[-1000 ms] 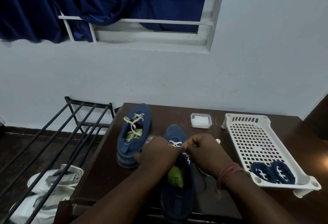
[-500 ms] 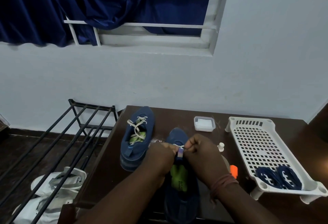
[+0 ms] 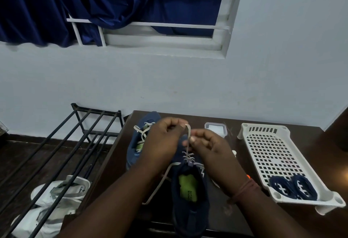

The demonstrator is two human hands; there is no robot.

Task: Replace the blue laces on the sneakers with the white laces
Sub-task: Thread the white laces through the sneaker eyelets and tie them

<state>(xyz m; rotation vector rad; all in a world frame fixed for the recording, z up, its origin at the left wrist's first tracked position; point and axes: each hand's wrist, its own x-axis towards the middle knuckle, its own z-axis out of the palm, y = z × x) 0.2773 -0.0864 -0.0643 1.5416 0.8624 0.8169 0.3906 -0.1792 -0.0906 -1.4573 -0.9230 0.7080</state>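
Since a moment ago both hands rose above the near sneaker point(image 3: 190, 196): my left hand point(image 3: 163, 139) and right hand point(image 3: 209, 145) pinch the white lace point(image 3: 188, 134), drawing slack through its eyelets.

- One view only, from a camera on the person's head, looking forward and down over a dark wooden table point(image 3: 293, 217).
- Both forearms enter from the bottom edge; the hands sit near, just below centre.
- The wide lens takes in the wall and barred window point(image 3: 165, 30) above, and probably bends straight lines toward the edges.
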